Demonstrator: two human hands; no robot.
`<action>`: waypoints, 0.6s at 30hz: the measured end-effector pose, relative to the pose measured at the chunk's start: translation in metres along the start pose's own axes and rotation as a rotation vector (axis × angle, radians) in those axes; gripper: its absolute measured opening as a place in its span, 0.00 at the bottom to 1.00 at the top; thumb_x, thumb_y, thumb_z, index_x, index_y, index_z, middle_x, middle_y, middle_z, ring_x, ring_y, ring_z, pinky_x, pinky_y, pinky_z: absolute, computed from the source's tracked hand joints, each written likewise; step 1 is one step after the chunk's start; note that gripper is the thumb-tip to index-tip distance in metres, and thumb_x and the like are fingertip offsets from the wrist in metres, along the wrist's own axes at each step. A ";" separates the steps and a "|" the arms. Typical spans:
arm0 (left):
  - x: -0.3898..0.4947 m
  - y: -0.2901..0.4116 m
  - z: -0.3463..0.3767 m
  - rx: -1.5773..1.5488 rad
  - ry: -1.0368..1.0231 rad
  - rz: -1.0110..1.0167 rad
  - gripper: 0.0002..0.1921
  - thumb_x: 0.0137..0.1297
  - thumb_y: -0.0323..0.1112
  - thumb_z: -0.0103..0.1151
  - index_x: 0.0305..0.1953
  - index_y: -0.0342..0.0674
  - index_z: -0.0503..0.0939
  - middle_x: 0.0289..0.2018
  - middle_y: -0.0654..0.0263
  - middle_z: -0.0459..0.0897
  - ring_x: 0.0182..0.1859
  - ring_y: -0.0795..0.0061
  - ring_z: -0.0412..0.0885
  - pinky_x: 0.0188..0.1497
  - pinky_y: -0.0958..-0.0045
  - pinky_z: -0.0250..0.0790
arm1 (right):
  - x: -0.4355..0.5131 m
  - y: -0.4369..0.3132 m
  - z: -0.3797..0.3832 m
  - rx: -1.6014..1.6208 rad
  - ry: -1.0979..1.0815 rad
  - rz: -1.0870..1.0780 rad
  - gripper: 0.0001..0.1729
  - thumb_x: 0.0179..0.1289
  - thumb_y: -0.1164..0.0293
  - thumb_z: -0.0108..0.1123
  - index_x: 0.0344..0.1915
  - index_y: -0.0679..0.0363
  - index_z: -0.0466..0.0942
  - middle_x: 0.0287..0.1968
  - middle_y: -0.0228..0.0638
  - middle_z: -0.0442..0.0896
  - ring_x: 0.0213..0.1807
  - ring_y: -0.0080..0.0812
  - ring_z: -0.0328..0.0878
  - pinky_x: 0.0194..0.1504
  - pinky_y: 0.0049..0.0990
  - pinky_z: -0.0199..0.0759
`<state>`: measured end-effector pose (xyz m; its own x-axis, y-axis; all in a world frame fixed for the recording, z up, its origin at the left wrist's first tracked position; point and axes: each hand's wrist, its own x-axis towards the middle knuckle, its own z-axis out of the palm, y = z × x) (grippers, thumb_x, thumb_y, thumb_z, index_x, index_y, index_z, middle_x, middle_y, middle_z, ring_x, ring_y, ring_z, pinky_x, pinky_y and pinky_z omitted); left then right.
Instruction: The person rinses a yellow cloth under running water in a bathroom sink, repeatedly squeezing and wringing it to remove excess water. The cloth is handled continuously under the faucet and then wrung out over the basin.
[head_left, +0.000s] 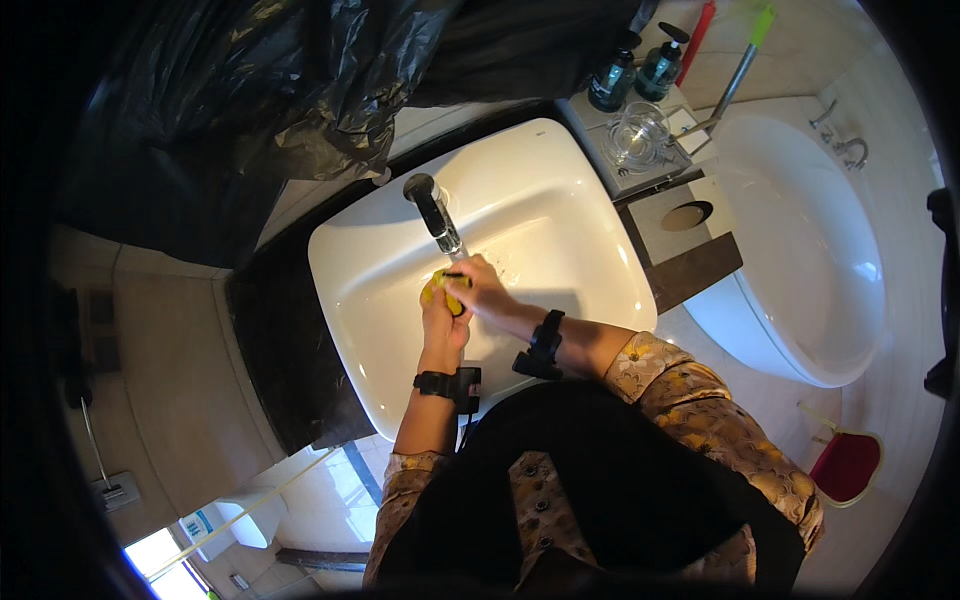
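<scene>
Under the spout of a chrome faucet (435, 214), a yellow cloth or sponge (445, 291) with dark parts is gripped between both my hands. My left hand (444, 322) holds it from below, and my right hand (480, 286) presses on its upper right side. Water appears to run from the spout beside my right fingers. Both hands are over the basin of a white ceramic sink (592, 262). Wet marks or suds show on the basin floor behind my right hand. What the fingers cover of the yellow thing is hidden.
Black plastic sheeting (187, 135) hangs behind the sink. To the right stand pump bottles (654, 73), stacked glass dishes (637, 135) and a tissue box (671, 225). A white bathtub (802, 247) lies farther right, near a red-seated stool or chair (847, 466).
</scene>
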<state>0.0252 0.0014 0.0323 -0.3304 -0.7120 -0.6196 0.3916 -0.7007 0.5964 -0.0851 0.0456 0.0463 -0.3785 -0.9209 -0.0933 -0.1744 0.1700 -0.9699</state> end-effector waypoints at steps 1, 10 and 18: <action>0.003 0.002 0.004 0.069 -0.216 0.055 0.07 0.77 0.37 0.45 0.43 0.42 0.70 0.42 0.62 0.77 0.47 0.67 0.80 0.45 0.66 0.79 | -0.007 -0.004 0.010 -0.188 0.019 -0.144 0.17 0.62 0.58 0.63 0.45 0.57 0.81 0.48 0.45 0.74 0.55 0.50 0.68 0.56 0.43 0.63; -0.028 0.003 0.036 -0.101 -0.240 0.032 0.24 0.79 0.38 0.39 0.72 0.48 0.57 0.64 0.61 0.70 0.64 0.64 0.71 0.68 0.60 0.62 | 0.046 0.021 0.000 -0.360 0.287 -0.026 0.12 0.65 0.61 0.57 0.34 0.57 0.77 0.37 0.42 0.74 0.42 0.47 0.68 0.47 0.43 0.59; 0.002 0.013 0.020 -0.344 -0.697 -0.176 0.15 0.79 0.38 0.42 0.58 0.39 0.70 0.50 0.58 0.78 0.57 0.62 0.76 0.64 0.58 0.68 | -0.001 0.007 0.020 -0.339 0.264 -0.545 0.13 0.59 0.60 0.60 0.30 0.59 0.76 0.42 0.48 0.74 0.46 0.50 0.67 0.48 0.47 0.57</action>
<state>0.0128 -0.0095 0.0489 -0.8284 -0.5368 -0.1602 0.4898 -0.8328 0.2579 -0.0677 0.0404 0.0346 -0.3573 -0.7974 0.4864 -0.6607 -0.1522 -0.7350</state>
